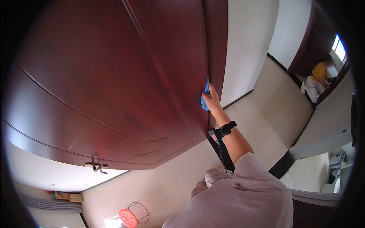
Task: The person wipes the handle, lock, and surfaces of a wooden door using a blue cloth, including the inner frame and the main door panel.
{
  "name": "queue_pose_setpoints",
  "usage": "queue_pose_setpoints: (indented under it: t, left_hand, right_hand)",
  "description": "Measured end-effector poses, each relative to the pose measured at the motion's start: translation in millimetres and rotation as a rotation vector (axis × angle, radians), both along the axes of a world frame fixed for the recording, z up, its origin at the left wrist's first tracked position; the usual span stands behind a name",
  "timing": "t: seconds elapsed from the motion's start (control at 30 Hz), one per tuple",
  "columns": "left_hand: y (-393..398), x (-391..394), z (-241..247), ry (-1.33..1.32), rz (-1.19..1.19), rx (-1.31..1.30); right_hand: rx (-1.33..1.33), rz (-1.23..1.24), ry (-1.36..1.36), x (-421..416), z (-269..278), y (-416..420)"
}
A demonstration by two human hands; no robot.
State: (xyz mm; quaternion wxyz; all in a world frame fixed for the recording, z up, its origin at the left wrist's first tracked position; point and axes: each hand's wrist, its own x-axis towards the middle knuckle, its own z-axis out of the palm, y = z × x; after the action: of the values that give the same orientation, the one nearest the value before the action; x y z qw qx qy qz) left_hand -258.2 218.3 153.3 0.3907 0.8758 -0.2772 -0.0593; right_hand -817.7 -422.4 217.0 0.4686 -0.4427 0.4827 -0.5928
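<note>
A dark red wooden door (114, 79) with grooved panels stands wide in front of me. My right hand (211, 99) is closed around a blue cloth (204, 99) and holds it against the door's face near its right-hand edge, beside the frame. A black strap with a small device (225, 129) sits on my right forearm. On the door's lower left edge is a metal handle with keys (97, 166) in the lock. My left hand is out of view.
A red round stool (128, 218) with metal legs stands on the tiled floor (148, 188). Cardboard boxes (68, 196) lie at lower left. Another person (318, 75) in a yellow top crouches at a far doorway, upper right. A white wall (248, 42) adjoins the door frame.
</note>
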Motion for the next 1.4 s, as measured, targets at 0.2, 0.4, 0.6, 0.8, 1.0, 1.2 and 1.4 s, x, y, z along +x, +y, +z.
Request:
queue_pose_setpoints:
  t: [0.2,0.4,0.6,0.8,1.0,1.2,1.4]
  left_hand:
    - [-138.1,3.6,52.3,0.292,-0.034,-0.524]
    - [-309.9,-99.2,109.2,0.403,-0.173,-0.646]
    - [-431.2,-212.7,130.0,0.064,-0.477,-0.676]
    - [-510.5,-312.4,149.4,-0.116,-0.583,-0.652]
    - [-549.9,-378.6,190.5,-0.361,-0.522,-0.644]
    - [-568.6,-400.5,193.3,-0.427,-0.515,-0.597]
    - [-581.7,-400.1,180.1,-0.533,-0.555,-0.536]
  right_hand:
    - [-0.364,-0.203,0.363,-5.6,-3.6,-27.5]
    - [-0.072,0.13,0.416,-38.1,31.2,-23.2]
    - [-0.072,0.271,0.012,-97.7,82.4,-20.1]
    - [-0.965,-0.467,0.271,-120.7,157.5,-53.8]
    - [-1.263,-0.467,0.689,-98.1,227.5,-107.3]
    - [-1.19,-0.337,0.864,-89.0,161.6,-125.4]
    - [-0.927,-0.02,0.969,-102.0,33.9,-108.3]
